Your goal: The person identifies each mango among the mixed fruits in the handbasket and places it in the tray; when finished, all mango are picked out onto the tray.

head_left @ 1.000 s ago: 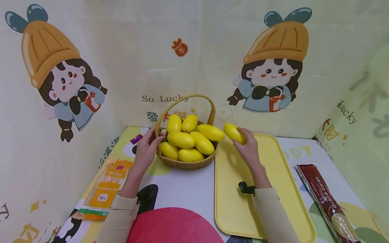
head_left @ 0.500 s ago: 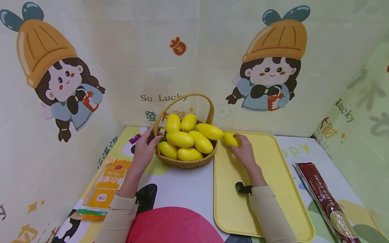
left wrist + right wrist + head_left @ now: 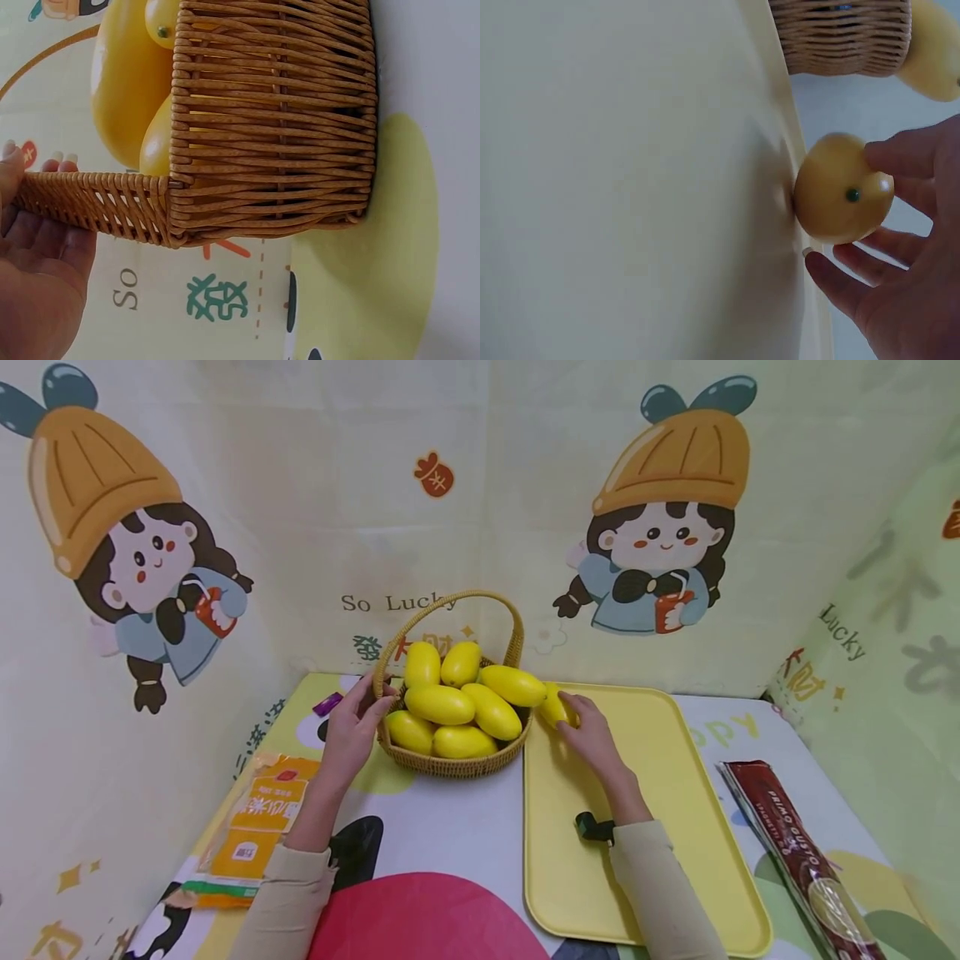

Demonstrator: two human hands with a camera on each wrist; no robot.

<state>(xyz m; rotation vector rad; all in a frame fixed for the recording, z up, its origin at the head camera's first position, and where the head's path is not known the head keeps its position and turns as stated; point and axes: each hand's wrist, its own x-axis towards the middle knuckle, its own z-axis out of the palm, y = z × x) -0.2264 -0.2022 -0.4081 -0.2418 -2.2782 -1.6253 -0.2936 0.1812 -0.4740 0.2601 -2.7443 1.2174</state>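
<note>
A wicker basket [image 3: 456, 767] with a tall handle stands at the back of the table, piled with several yellow mangoes [image 3: 438, 704]. My left hand [image 3: 352, 733] grips the base of its handle [image 3: 90, 201] on the left side, thumb on one face and fingers on the other. Right of the basket, my right hand [image 3: 592, 737] holds another mango [image 3: 838, 196] between thumb and fingers. This mango is over the far left edge of a yellow tray [image 3: 592, 893], its green stem tip facing the right wrist camera.
An orange food packet [image 3: 251, 835] lies on the left, with a small purple wrapper [image 3: 327, 704] behind it. To the right of the tray is a dark red spaghetti packet [image 3: 798, 852]. A patterned cloth wall [image 3: 480, 527] closes off the back.
My right hand has carried its mango left and down, from above the tray to its far left edge beside the basket. My left hand keeps its hold on the basket handle.
</note>
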